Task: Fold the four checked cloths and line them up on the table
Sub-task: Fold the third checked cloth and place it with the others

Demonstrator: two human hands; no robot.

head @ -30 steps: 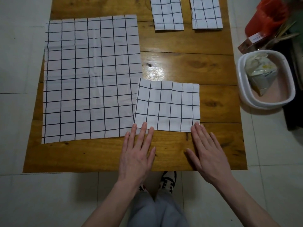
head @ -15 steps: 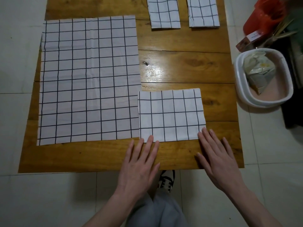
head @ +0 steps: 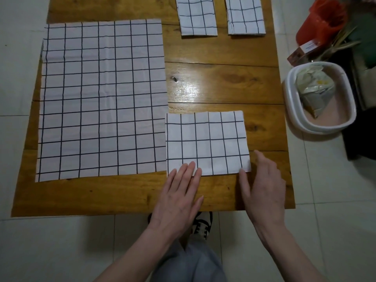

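A large checked cloth [head: 101, 98] lies spread flat over the left of the wooden table [head: 223, 82]. A half-folded checked cloth [head: 207, 141] lies at the front right. My left hand [head: 179, 196] lies flat, its fingertips resting on that cloth's near edge. My right hand [head: 262, 184] is at the cloth's near right corner, thumb touching the edge, fingers straight beside it. Two narrow folded checked cloths [head: 196, 16] [head: 246, 15] lie side by side at the far edge.
A white tub [head: 293, 110] with crumpled packaging stands on the floor right of the table. Behind it are an orange bucket [head: 321, 19] and a small box [head: 301, 51]. My shoe [head: 201, 224] shows below the table's front edge.
The half-folded cloth has shifted right and squared up beside the large cloth. My right hand has turned onto its edge at the near right corner; my left fingertips slid onto the near edge.
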